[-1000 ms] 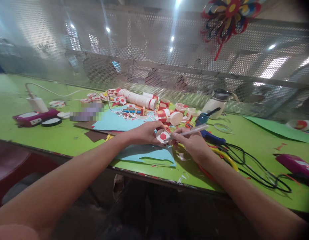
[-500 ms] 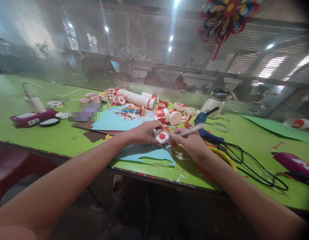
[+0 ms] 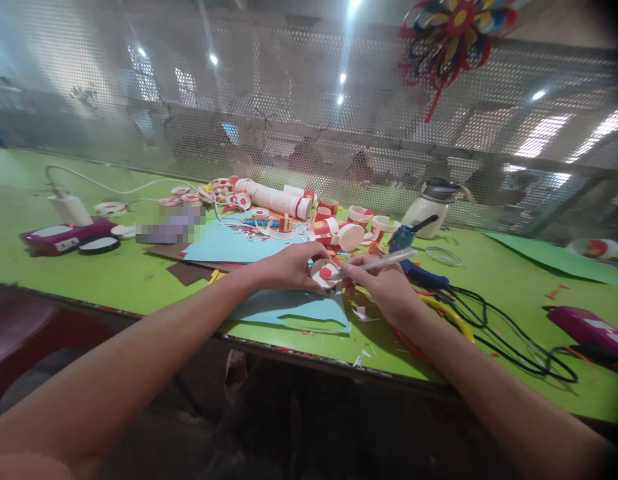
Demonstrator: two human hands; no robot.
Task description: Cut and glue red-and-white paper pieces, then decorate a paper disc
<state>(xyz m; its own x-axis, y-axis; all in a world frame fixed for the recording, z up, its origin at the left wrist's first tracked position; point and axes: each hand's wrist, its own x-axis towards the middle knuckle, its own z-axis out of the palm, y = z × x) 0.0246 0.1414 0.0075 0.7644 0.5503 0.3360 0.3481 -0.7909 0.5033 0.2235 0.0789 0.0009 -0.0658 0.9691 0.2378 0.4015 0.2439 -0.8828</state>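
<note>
My left hand (image 3: 301, 263) grips a small round white paper disc (image 3: 319, 276) with a red hexagon at its centre, its face turned toward me. In my right hand (image 3: 381, 283) is a slim translucent pen (image 3: 389, 261), held as for writing, its tip at the disc beside the red shape. Below both hands lies a light blue paper sheet (image 3: 289, 310) with a cut-out near its front edge. Cut paper rolls (image 3: 325, 230) in red and white stand just behind the hands.
A long white paper roll (image 3: 273, 198) and several patterned discs lie at the back. To the right are a blue-handled tool (image 3: 423, 273) with black cord, a white jug (image 3: 429, 208) and a purple device (image 3: 589, 333). Another purple device (image 3: 63, 237) sits left.
The pen in my right hand has shifted slightly to the right and lies a little flatter. The disc in my left hand is almost where it was.
</note>
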